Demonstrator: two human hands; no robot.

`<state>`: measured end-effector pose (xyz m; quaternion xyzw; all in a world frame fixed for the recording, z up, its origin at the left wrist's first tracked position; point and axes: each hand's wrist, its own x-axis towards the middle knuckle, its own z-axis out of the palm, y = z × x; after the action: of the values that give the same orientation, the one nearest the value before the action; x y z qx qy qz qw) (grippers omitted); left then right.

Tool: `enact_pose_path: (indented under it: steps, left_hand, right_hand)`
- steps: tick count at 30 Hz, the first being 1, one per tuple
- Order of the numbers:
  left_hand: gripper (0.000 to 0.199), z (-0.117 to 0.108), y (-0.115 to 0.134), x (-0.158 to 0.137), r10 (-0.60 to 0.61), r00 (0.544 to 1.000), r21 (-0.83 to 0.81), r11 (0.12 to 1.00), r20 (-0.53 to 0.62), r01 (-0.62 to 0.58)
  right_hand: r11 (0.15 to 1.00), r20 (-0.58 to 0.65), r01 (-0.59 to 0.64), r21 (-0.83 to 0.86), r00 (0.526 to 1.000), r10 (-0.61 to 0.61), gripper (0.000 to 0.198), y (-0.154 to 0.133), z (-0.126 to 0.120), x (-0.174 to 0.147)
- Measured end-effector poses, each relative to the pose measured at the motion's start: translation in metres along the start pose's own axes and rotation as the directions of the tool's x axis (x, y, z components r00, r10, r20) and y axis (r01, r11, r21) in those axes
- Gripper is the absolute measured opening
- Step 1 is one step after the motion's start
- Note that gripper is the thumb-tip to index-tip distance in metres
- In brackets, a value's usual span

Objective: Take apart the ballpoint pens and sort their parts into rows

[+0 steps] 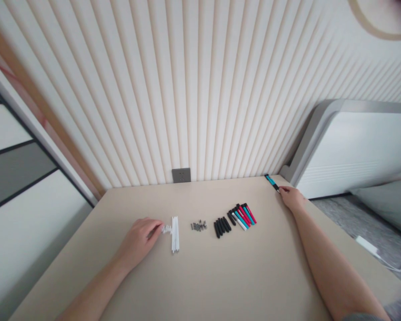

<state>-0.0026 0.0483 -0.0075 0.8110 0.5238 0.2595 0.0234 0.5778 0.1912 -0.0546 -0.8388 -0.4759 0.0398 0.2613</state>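
Observation:
My left hand [143,237] rests on the table with thumb and fingertips pinched together at a small heap of short white pieces [167,229]. Whatever lies between those fingertips is too small to make out. Just right of the heap lies a bundle of thin white pen refills [175,235]. At the table's far right, my right hand [292,198] is closed on the near end of a blue and black pen [272,182], which points toward the wall.
On the table [200,285], small grey metal parts [199,226] lie in the middle. Several black grip sleeves [222,227] and red, blue and white pen barrels [243,216] sit to their right. A ribbed wall with a socket [181,175] stands behind; a bed headboard [354,142] is at right.

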Motion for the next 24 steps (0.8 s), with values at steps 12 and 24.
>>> enact_pose_path:
  steps: [12,24]
  left_hand:
    - [0.027,-0.001,0.002,0.000,-0.014,1.000,-0.009,1.000,-0.010,0.014]
    - [0.029,-0.001,-0.006,-0.006,0.098,0.992,0.062,0.993,0.085,-0.103]
  right_hand:
    - [0.979,-0.192,0.076,0.188,0.981,-0.039,0.042,-0.013,-0.012,-0.037]
    - [0.641,-0.272,0.624,0.448,0.778,-0.567,0.037,-0.190,-0.020,-0.187]
